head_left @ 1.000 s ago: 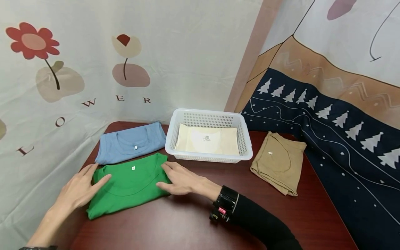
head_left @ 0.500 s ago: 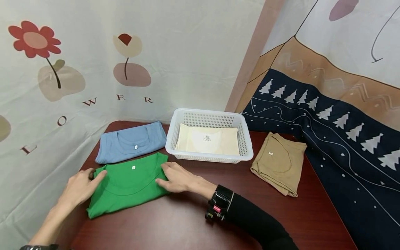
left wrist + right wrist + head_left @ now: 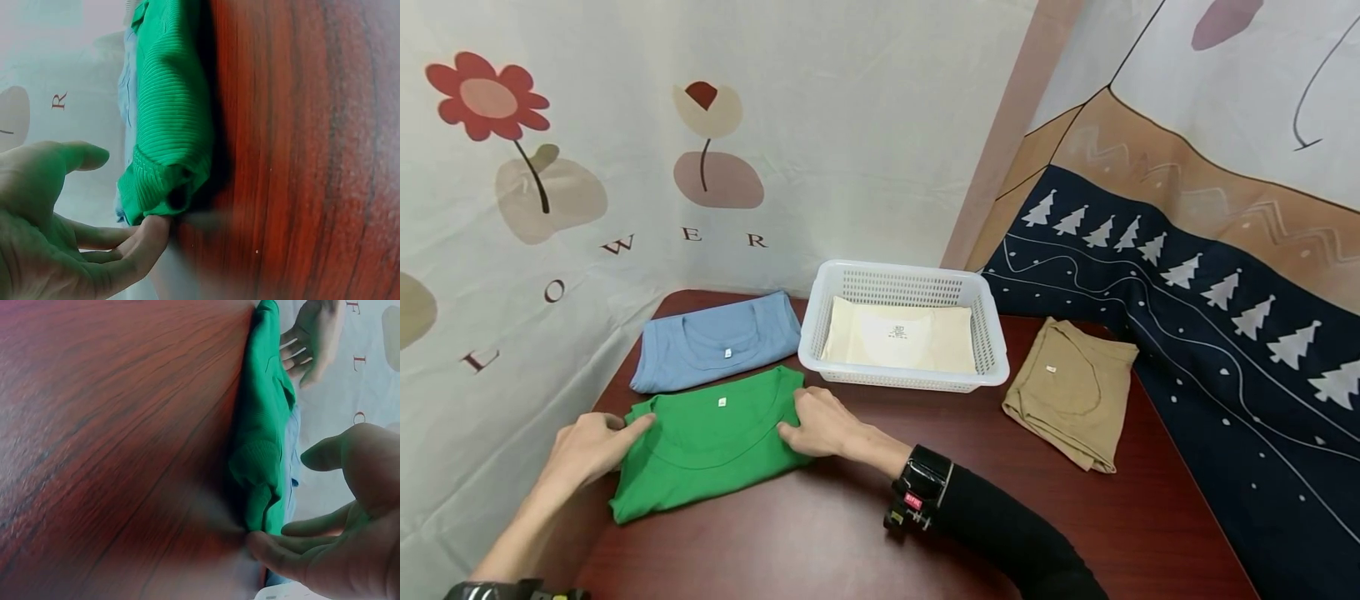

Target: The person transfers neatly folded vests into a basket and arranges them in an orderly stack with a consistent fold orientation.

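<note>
— What's in front of you, biggest first?

— The dark red wooden table point(image 3: 925, 533), with printed cloth hung behind it. On its far side sits a white plastic basket point(image 3: 904, 287) with a folded cream shirt point(image 3: 898, 335) lying flat inside. To the right of the basket, apart from it, a folded tan shirt point(image 3: 1071, 392). To the left of the basket, a folded blue shirt point(image 3: 715, 342), and just in front of that, overlapping its near edge, the folded green shirt point(image 3: 711, 442).

— And your hands?

— Both are on the green shirt. My left hand point(image 3: 587, 446) is at its left edge, fingers point(image 3: 134, 240) curled in under the folded cloth and the thumb up over it, so I have that edge in a loose grip. My right hand point(image 3: 820, 425) is at the right edge, by the collar; its fingers point(image 3: 281, 550) are tucked beneath the fold with the thumb above, closing on it.

— Is the shirt off the table?

— It lies flat on the wood.
</note>
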`<state>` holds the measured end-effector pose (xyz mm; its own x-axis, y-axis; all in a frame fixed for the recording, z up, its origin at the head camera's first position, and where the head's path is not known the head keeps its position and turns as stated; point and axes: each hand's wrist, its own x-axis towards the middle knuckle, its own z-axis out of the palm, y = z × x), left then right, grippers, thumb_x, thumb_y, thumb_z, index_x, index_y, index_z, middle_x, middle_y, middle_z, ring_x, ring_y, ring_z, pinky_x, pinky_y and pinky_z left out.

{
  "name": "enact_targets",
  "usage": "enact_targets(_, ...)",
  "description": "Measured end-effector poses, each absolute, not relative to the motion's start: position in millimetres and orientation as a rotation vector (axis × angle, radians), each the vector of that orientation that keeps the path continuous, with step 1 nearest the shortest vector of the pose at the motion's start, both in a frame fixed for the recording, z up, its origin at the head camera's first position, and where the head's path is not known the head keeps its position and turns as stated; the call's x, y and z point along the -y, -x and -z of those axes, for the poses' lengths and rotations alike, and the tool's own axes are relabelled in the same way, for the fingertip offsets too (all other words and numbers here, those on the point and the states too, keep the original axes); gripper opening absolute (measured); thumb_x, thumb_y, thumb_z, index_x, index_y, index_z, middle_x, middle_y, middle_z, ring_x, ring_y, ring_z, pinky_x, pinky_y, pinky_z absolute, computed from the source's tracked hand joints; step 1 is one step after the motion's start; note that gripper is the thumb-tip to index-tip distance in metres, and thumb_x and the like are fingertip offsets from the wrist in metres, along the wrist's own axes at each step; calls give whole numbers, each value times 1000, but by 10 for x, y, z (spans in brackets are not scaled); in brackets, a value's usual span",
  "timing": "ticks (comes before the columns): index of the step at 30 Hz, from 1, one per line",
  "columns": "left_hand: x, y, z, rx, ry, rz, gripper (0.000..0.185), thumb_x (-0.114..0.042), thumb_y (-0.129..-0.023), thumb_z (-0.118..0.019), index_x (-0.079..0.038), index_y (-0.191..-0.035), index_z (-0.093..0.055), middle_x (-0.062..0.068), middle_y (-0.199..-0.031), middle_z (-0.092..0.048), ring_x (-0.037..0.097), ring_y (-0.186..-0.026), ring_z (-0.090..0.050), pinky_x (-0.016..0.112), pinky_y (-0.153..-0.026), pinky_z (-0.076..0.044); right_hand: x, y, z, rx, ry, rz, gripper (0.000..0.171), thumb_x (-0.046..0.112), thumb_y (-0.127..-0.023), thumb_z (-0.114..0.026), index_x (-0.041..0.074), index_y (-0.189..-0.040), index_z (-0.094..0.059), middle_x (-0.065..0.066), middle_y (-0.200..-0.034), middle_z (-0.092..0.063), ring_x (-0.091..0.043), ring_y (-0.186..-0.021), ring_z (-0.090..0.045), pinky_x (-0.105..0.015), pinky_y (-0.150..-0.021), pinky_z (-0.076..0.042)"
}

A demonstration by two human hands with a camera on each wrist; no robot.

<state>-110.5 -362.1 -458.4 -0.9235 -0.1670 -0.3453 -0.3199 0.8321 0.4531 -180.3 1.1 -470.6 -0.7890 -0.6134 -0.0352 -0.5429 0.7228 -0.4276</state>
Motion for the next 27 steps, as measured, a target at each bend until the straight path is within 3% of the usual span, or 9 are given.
enact_targets(2,3639,1109,4592,-2701,376,-773,70,-70,-112,-52,-6,-93,-72,4,-75,-67,21,-83,-71,32,-71,-50,-1,1800,4698,-2753,873,630,36,34,-104,-72,0,-116,-72,-16,-115,-76,-25,-108,-73,-32,-88,-64)
enact_targets(5,3684,1121,4618,-2648,366,-846,78,-66,-110,-61,9,-122,-74,32,-114,-77,16,-82,-79,42,-81,-64,26,1806,4681,-2725,758,710,43,34,-101,-74,-3,-123,-73,-17,-121,-78,-28,-116,-74,-34,-95,-64)
enact_targets(7,3715,1130,4637,-2601,357,-902,90,-62,-109,-65,19,-147,-59,45,-149,-60,21,-87,-84,48,-89,-68,47,1812,4665,-2674,657,802,48,33,-99,-76,-4,-131,-72,-17,-126,-78,-27,-121,-74,-35,-99,-63)
enact_targets(9,3733,1137,4654,-2533,372,-981,100,-58,-109,-69,25,-158,-41,49,-166,-36,32,-100,-86,50,-95,-69,65,1824,4659,-2610,545,912,51,31,-98,-79,-2,-136,-69,-13,-126,-78,-23,-120,-73,-34,-99,-62)
enact_targets(13,3739,1142,4685,-2430,407,-1117,104,-49,-110,-72,29,-161,-28,52,-169,-24,50,-130,-74,45,-95,-70,68,1846,4680,-2463,329,1159,40,25,-95,-83,3,-125,-68,-6,-108,-74,-16,-102,-66,-31,-86,-58)
enact_targets(16,3741,1143,4695,-2391,414,-1174,106,-48,-111,-71,30,-163,-22,52,-170,-22,52,-138,-68,43,-97,-70,60,1868,4706,-2354,237,1306,23,19,-95,-82,5,-108,-70,0,-92,-66,-13,-88,-61,-27,-76,-54)
enact_targets(21,3735,1143,4692,-2355,417,-1235,104,-47,-112,-69,29,-164,-20,50,-170,-26,20,-115,-79,39,-95,-70,60,1911,4731,-2165,145,1457,22,11,-97,-79,11,-81,-65,3,-74,-55,-11,-68,-56,-25,-64,-52)
enact_targets(24,3726,1146,4692,-2348,423,-1274,97,-45,-112,-70,26,-164,-28,40,-155,-52,0,-100,-75,33,-89,-70,69,1937,4750,-2084,102,1520,28,8,-98,-79,12,-76,-62,2,-77,-56,-12,-68,-59,-26,-66,-58)
enact_targets(27,3715,1149,4689,-2337,428,-1324,79,-41,-112,-71,21,-156,-48,12,-124,-78,-2,-89,-76,29,-84,-69,76,1976,4776,-2029,76,1549,33,10,-99,-80,12,-73,-60,1,-83,-60,-12,-74,-64,-26,-71,-63)
